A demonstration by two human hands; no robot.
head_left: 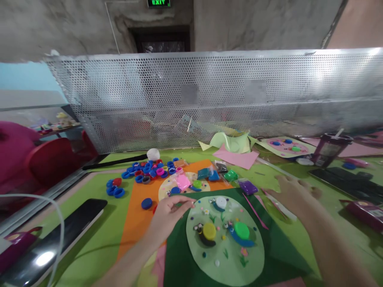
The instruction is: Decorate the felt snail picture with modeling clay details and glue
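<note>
My left hand (171,213) is pinched at the left rim of a pale green paper circle (221,275); whatever its fingertips hold is too small to make out. Three snails with bottle-cap shells sit on the circle: a yellow cap (209,231), a bright green cap (241,230) and a white cap (221,202). Small clay flowers, grass and dots surround them. To the right, my right hand (291,193) is open and slightly blurred, its thumb stretched over a long thin packet (281,206) on the table. I cannot tell whether it touches the packet.
Dark green paper (176,259) lies under the circle, orange paper (131,223) behind. Loose bottle caps (146,169) and clay packs (248,186) lie farther back. A phone (86,215) is at left, a lidded cup (330,149) at right. A perforated metal screen (167,95) stands behind.
</note>
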